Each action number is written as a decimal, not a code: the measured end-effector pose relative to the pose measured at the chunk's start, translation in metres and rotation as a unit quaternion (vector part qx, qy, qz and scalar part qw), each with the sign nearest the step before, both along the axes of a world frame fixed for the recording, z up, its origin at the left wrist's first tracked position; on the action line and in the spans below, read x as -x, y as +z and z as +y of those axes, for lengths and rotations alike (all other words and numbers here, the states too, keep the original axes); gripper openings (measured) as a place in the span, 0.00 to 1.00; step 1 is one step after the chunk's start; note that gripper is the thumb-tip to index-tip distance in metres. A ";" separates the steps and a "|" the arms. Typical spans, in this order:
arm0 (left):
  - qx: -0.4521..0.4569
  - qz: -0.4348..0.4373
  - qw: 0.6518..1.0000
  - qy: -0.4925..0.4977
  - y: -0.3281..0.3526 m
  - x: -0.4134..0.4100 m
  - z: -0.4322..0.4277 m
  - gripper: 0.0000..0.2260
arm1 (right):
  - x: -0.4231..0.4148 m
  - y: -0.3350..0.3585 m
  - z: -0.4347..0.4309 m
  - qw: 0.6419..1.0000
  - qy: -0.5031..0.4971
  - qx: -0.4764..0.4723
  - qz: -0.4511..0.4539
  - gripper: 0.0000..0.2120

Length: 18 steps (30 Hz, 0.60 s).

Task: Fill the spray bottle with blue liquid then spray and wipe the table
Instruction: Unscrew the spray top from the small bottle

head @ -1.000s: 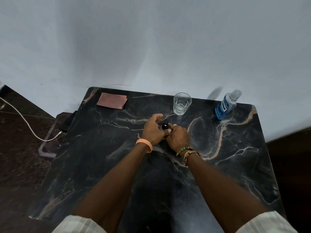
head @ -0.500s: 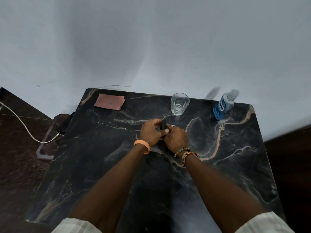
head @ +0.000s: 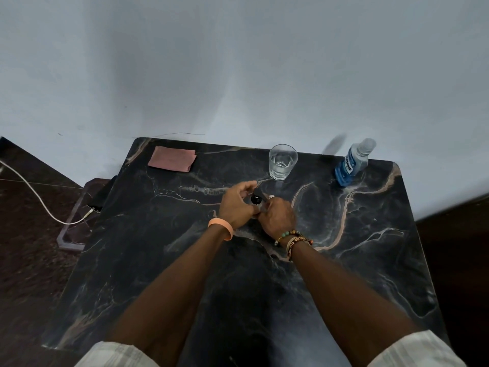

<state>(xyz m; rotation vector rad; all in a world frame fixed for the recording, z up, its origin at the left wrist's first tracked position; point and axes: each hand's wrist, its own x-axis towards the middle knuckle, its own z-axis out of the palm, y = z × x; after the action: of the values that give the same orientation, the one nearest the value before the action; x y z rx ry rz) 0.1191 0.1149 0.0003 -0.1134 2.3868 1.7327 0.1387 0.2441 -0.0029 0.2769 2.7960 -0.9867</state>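
Spray bottle (head: 256, 200) stood upright at mid-table, gripped by curled left hand (head: 235, 206) and right hand (head: 278, 217); blue bottle (head: 349, 166) stood well apart, far right, nearer the right hand.

A clear round drinking glass (head: 282, 162) stands upright close to the pale blue-grey painted wall (head: 238, 62), with clear liquid in its lower part. A thin dark line (head: 180, 134) runs along the wall's foot. At the left, a dark slim phone (head: 99, 197) lies on a low dark reddish stand with a pale edge (head: 69, 241). A white cable (head: 34, 197) is plugged into the phone's near end and curves away to the left over the dark speckled floor (head: 26, 274).
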 end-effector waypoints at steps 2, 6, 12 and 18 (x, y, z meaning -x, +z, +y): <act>-0.003 -0.006 1.000 -0.003 -0.001 0.001 0.000 0.22 | 0.000 0.000 0.000 1.000 -0.001 0.005 -0.001 0.10; 0.033 0.015 0.999 -0.006 -0.003 0.002 -0.003 0.19 | 0.000 -0.001 0.000 1.000 0.014 -0.001 0.002 0.13; 0.015 0.003 1.000 -0.027 -0.004 0.003 -0.004 0.19 | 0.000 -0.001 0.001 0.999 0.027 0.009 0.017 0.13; 0.022 0.002 1.000 -0.020 -0.004 0.001 -0.005 0.23 | 0.001 -0.003 0.001 0.999 0.033 0.008 0.030 0.11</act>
<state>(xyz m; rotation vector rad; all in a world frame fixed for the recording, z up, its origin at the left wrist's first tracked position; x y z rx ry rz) 0.1180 0.1103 -0.0036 -0.0682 2.4131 1.6656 0.1381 0.2454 -0.0061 0.1552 2.8298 -1.0168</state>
